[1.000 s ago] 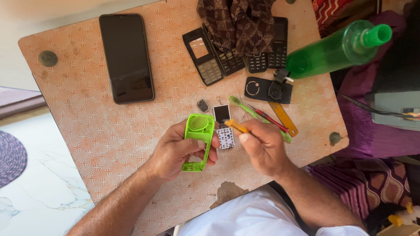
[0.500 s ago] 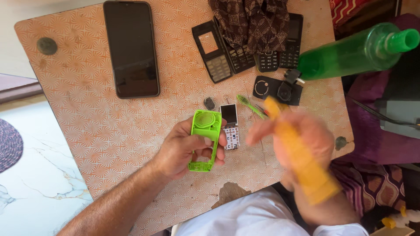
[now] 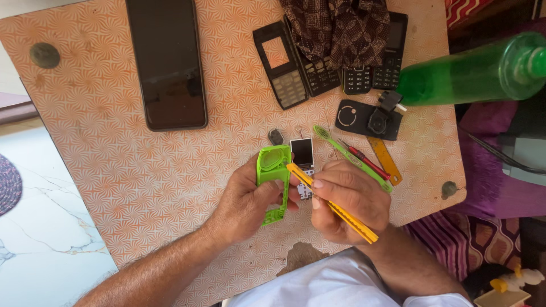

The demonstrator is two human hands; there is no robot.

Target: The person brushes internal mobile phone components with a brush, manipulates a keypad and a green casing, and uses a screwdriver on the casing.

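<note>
The left hand point(image 3: 247, 202) grips a bright green plastic phone housing point(image 3: 273, 182), its thumb laid across the front face and its fingers curled together behind the frame, so the housing stands clamped and tilted above the table. The right hand point(image 3: 347, 199) is closed around a long yellow-orange plastic pry tool point(image 3: 333, 204); thumb and forefinger pinch the shaft near its upper part, and the other fingers wrap the rest while the tail sticks out past the heel of the hand. The tool's tip touches the housing's right edge, just beside the left thumb. Between the two sets of fingertips, partly hidden, lies a small phone circuit board with a dark screen point(image 3: 302, 156). Just beyond the right knuckles lie a green toothbrush point(image 3: 350, 156), a red-handled screwdriver point(image 3: 367, 162) and an orange flat strip point(image 3: 385, 160). Farther from the fingers sit a black camera module panel point(image 3: 364, 118), a black keypad phone faceplate point(image 3: 281, 65) and a large black smartphone point(image 3: 168, 62), all on the orange patterned tabletop point(image 3: 114, 148).
</note>
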